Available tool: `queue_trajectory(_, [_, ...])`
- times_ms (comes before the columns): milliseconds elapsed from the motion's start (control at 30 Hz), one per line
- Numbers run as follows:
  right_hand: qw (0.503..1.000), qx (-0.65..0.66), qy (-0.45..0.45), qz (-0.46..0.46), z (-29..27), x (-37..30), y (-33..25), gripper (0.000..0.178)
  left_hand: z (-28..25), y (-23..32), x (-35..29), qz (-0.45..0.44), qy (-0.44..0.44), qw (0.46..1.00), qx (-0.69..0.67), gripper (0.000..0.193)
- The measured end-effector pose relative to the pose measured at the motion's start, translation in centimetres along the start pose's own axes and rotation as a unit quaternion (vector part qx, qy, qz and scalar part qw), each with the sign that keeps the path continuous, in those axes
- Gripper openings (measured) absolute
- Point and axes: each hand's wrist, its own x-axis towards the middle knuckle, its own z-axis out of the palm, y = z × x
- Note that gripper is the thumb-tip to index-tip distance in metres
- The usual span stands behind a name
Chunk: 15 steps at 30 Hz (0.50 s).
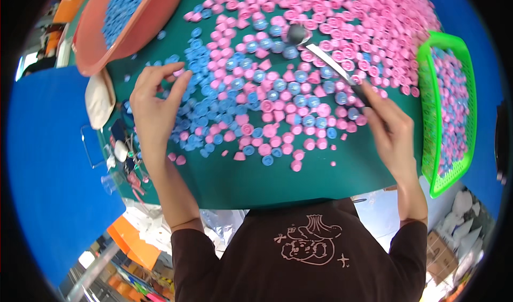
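My left hand (155, 96) is raised over the left side of the green table (235, 187), with a small pink piece (178, 73) pinched between thumb and forefinger. My right hand (389, 123) grips the black handle of a hammer-like tool (330, 61). Its flat silver shaft points up and left, and a dark rounded head lies over the loose pieces. Beneath and between my hands spread many small pink cup-shaped caps (274, 142). Blue ring-like pieces (200, 110) lie closest to my left hand. Among the pink caps are shiny blue-topped ones (294, 88).
A large heap of pink caps (374, 13) covers the far right. The salmon-coloured basin (85, 45) at far left contains blue pieces. On the right stands a green basket (427, 158) of pink and blue pieces. A white pouch (100, 99) and small tools (131, 166) line the left edge.
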Motion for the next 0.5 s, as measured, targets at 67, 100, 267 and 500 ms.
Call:
queue_trajectory(67, [0.998, 0.014, 0.053, -0.013, -0.4, -0.4, 0.6, 0.04, -1.8, -2.6, -1.7, -0.037, 0.026, 0.999, 0.017, 0.014])
queue_trajectory(100, [0.996, 0.049, 0.071, 0.011, -0.5, -0.7, 1.1, 0.04, -2.0, -3.7, -2.6, -0.05, 0.02, 0.998, 0.019, 0.013])
queue_trajectory(267, [0.994, 0.077, 0.06, 0.05, 0.3, -1.0, 2.7, 0.042, -1.2, -6.1, -5.0, -0.022, -0.074, 0.996, 0.046, 0.014])
queue_trajectory(500, [0.996, 0.081, 0.022, 0.033, 1.2, -1.0, 1.9, 0.044, 0.9, -4.9, -4.6, 0.015, -0.09, 0.996, -0.005, 0.015])
